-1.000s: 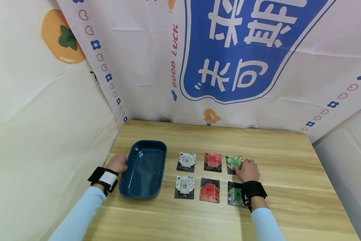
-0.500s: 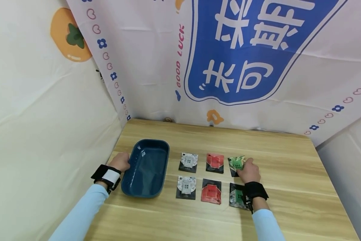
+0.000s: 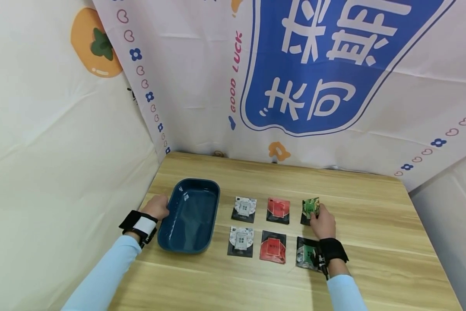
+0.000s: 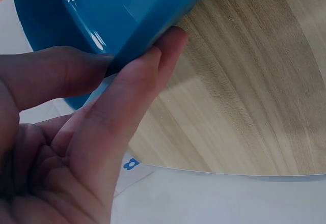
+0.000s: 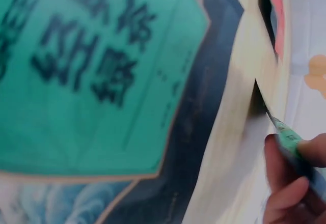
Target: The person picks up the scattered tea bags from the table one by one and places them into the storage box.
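Observation:
My left hand (image 3: 156,207) pinches the left rim of a dark blue tray (image 3: 191,216); the left wrist view shows thumb and fingers on either side of the tray's wall (image 4: 147,25). At the right, my right hand (image 3: 323,222) holds a green-and-black sachet (image 3: 309,208) by its edge, tilted up from the table. Thumb and fingers pinch this green sachet (image 5: 288,137) in the right wrist view. Just below that hand lies another green-labelled sachet (image 3: 305,254), partly covered by the wrist strap. It looms large as a green label (image 5: 97,81) close to the right wrist camera.
Between tray and right hand lie two white-and-black sachets (image 3: 244,209) and two red-and-black sachets (image 3: 278,210), in two rows. All rest on a wooden table (image 3: 256,285). A printed cloth (image 3: 201,86) hangs behind it, with pale cloth (image 3: 61,142) at the left side.
My right hand has taken hold of the upper green sachet and tilted it up off the table. My left hand stays on the tray rim. The head view has shifted slightly.

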`<state>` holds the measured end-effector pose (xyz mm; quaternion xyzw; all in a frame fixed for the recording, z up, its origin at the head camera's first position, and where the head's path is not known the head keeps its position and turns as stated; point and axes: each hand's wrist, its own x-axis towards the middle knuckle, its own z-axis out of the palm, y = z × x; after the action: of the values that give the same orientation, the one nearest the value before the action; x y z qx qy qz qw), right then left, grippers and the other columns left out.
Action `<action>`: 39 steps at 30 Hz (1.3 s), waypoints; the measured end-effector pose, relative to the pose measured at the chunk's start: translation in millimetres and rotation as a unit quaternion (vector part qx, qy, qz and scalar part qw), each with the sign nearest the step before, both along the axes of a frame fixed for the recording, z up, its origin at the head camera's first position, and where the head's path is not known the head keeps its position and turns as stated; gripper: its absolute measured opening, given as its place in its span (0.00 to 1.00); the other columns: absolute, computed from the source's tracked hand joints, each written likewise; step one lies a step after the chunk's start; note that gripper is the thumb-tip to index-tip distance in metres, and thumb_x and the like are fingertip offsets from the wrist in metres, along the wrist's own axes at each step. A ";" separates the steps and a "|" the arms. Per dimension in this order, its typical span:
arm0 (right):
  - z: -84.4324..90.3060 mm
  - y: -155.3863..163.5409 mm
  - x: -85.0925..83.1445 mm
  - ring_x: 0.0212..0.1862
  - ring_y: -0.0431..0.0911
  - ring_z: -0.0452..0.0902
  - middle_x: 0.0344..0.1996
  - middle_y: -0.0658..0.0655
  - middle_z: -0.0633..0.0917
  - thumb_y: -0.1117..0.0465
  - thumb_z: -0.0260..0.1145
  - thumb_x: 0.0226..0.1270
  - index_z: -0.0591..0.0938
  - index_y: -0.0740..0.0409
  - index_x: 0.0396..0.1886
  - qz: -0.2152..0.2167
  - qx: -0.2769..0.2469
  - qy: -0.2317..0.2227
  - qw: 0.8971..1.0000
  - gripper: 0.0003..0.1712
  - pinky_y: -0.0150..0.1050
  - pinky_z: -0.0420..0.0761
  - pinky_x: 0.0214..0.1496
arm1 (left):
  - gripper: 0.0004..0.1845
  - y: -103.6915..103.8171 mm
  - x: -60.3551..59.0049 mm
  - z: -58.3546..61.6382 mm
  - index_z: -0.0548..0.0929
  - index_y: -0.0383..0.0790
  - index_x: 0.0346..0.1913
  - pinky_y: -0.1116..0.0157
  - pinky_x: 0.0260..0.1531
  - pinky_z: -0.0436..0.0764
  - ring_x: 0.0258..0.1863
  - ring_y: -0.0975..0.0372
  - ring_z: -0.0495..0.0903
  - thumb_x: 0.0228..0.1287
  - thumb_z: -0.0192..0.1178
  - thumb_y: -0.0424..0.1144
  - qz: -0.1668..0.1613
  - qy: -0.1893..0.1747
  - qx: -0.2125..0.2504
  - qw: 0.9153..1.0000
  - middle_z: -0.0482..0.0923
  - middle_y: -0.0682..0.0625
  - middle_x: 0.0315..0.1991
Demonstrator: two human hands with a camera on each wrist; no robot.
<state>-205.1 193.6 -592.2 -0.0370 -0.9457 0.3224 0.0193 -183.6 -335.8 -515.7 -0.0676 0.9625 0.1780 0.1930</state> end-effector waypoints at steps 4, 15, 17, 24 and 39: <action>4.3 -2.7 0.9 0.39 0.68 0.83 0.42 0.78 0.83 0.67 0.57 0.70 0.67 0.75 0.66 -0.014 -0.044 0.006 0.999 0.27 0.56 0.82 0.40 | 0.11 -0.7 1.3 0.1 0.69 0.39 0.20 0.67 0.19 0.68 0.17 0.59 0.70 0.53 0.56 0.23 -0.004 0.004 -0.001 1.000 0.68 0.50 0.18; 11.7 -14.2 -0.8 0.25 0.53 0.84 0.33 0.69 0.86 0.64 0.56 0.71 0.77 0.71 0.54 -0.035 -0.083 0.027 0.996 0.17 0.40 0.80 0.30 | 0.07 0.1 4.5 3.4 0.73 0.35 0.24 0.67 0.20 0.70 0.19 0.58 0.72 0.53 0.56 0.23 -0.006 0.005 0.002 1.000 0.72 0.47 0.20; 12.5 -16.5 -0.4 0.22 0.49 0.84 0.31 0.68 0.86 0.64 0.56 0.72 0.77 0.70 0.53 -0.035 -0.090 0.029 0.995 0.16 0.38 0.78 0.29 | 0.07 -0.1 4.1 3.0 0.73 0.35 0.24 0.67 0.20 0.70 0.19 0.58 0.72 0.53 0.56 0.23 -0.006 0.004 0.004 1.000 0.72 0.47 0.21; 15.1 -22.1 0.7 0.25 0.54 0.83 0.31 0.68 0.86 0.64 0.58 0.69 0.80 0.71 0.49 -0.046 -0.090 0.053 0.993 0.15 0.37 0.75 0.28 | 0.08 -0.5 -0.2 0.9 0.72 0.37 0.23 0.66 0.20 0.69 0.20 0.57 0.72 0.53 0.56 0.23 -0.005 0.011 -0.004 1.000 0.71 0.47 0.21; 21.6 -36.5 -0.1 0.18 0.43 0.80 0.28 0.67 0.86 0.64 0.59 0.68 0.79 0.70 0.49 -0.034 -0.112 0.044 0.992 0.15 0.34 0.74 0.22 | 0.11 1.2 3.1 2.2 0.70 0.38 0.21 0.67 0.19 0.68 0.18 0.58 0.71 0.53 0.55 0.22 0.006 0.006 0.002 1.000 0.69 0.49 0.19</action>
<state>-205.2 157.2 -570.6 -0.0569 -0.9001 0.4266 0.0674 -180.6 -334.6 -513.5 -0.0722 0.9628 0.1816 0.1867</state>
